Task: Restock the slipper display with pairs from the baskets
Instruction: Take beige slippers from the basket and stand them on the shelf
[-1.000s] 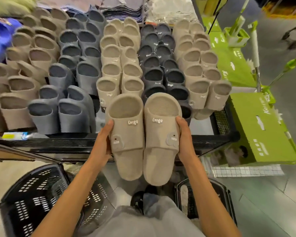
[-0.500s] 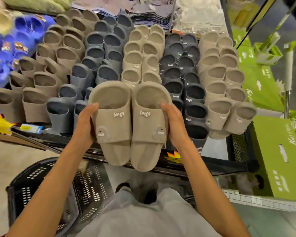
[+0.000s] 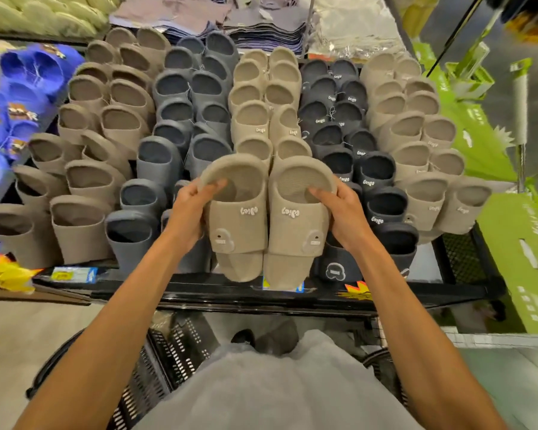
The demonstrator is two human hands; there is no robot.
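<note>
A black basket (image 3: 180,346) sits below the wrists. The left hand (image 3: 187,209) and right hand (image 3: 342,212) grip the beige pair (image 3: 239,225), fingers hooked over the heel rims. Just beyond the fingertips stands the matching beige column (image 3: 261,119). The pair is best lowered toes-down together, upright and snug against it.

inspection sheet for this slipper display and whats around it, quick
surface: black rack packed with upright slipper rows
job's things: beige slipper pair held side by side at the rack's front; black basket on the floor below
clutter: green boxes right, blue slippers left
hands: left hand grips the left slipper, right hand grips the right slipper
cables: nothing seen
surroundings: folded cloth stacks behind the rack
</note>
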